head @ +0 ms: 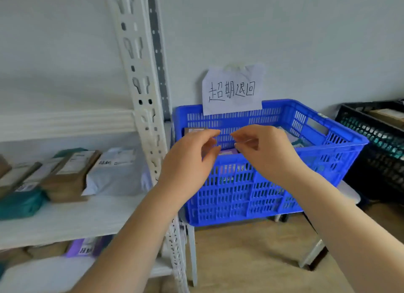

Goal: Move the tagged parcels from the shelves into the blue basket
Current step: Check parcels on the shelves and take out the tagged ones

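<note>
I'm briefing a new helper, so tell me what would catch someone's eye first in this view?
The bright blue basket at centre right stands out most, with a handwritten paper sign on the wall just behind its back rim. Both hands, the left hand and right hand, hover empty over its near rim. On the white shelves at left lie brown, white and teal parcels.

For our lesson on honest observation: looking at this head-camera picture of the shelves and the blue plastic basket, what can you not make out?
- Contents of the blue slatted plastic basket: mostly hidden by the left hand, the right hand and the near wall.
- Labels on the brown paper parcels: too blurred to read.
- Purple parcel on the lower shelf: partly hidden by the shelf board.
- Black crate: cut by the right edge.
</note>
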